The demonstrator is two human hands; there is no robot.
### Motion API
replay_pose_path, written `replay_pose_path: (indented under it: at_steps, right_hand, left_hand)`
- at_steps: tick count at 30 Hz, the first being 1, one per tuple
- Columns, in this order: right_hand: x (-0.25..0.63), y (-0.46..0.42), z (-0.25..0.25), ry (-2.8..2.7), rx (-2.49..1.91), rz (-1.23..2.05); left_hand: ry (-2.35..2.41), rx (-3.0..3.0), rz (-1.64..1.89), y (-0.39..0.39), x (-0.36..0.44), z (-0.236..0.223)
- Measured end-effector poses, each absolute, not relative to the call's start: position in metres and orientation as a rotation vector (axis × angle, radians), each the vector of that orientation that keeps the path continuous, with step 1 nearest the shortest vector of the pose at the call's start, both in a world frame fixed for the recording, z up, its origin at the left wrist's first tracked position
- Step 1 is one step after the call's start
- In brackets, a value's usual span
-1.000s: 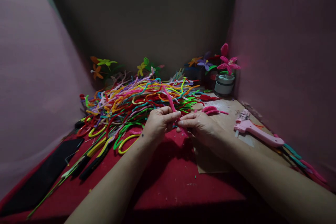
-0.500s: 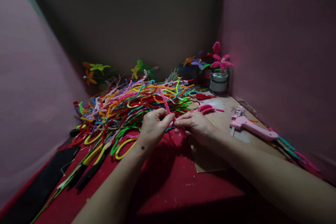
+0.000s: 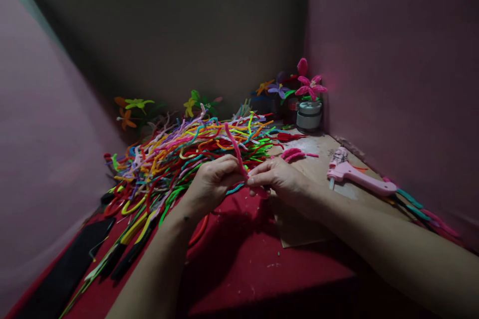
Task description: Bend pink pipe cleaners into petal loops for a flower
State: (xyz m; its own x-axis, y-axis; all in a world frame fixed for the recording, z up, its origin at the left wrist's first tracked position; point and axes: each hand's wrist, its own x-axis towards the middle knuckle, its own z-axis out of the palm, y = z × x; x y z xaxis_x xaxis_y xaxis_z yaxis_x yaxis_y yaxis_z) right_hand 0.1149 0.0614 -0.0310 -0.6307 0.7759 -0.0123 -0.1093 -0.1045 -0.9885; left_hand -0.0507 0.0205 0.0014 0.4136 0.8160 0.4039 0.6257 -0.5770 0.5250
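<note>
Home craft corner: pipe-cleaner heap (image 3: pixel 194 147), glue gun (image 3: pixel 359 179), finished flowers (image 3: pixel 309 84).

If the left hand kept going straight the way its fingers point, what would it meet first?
The left hand points right, at the right hand, which it nearly touches across the pink pipe cleaner both pinch; depth is hard to judge.

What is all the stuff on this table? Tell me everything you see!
pink fuzzy wire: one, pink, pinched between both hands, one end sticking up
heap of fuzzy wires: too many to count, many colours, behind the hands
glue gun: one, pink, lying at the right
bent pink pieces: a few, pink, on the board past the right hand
wire flowers: several, pink, purple, orange, yellow, along the back wall
jar: one, pale, back right corner
red cloth: one, red, covering the table
left hand: holding the pink fuzzy wire
right hand: holding the pink fuzzy wire
</note>
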Motion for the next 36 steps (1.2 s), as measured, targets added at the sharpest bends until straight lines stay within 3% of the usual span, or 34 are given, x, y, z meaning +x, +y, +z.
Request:
replay_pose_path:
  at_steps: [6, 9, 13, 18, 22, 28, 32, 36]
  right_hand:
    - [0.113, 0.059, -0.038, -1.784, -0.738, 1.570]
    - [0.112, 0.054, -0.044, -2.027, -0.717, 0.920]
    - [0.113, 0.049, -0.049, -2.157, -0.584, 0.021]
    - [0.116, 0.048, -0.047, -2.122, -0.470, -0.333]
    - [0.120, 0.048, -0.039, -1.993, -0.453, -0.115]
    - [0.121, 0.049, -0.031, -1.797, -0.520, 0.757]
    - [0.121, 0.051, -0.030, -1.733, -0.494, 1.200]
    - [0.121, 0.051, -0.030, -1.791, -0.514, 1.264]
  left_hand:
    - [1.557, 2.630, 0.678, 0.007, -0.045, 0.001]
    - [1.764, 2.408, 0.688, 0.005, -0.038, 0.002]
    - [1.655, 1.578, 0.766, 0.014, -0.036, 0.001]
    - [1.158, 0.880, 0.854, 0.024, -0.040, -0.007]
    - [1.022, 0.811, 0.924, 0.019, -0.036, -0.007]
    - [1.303, 1.746, 1.460, 0.003, -0.040, 0.007]
    - [1.209, 2.393, 1.256, 0.001, -0.045, 0.013]
    - [1.211, 2.254, 1.213, 0.004, -0.043, 0.010]
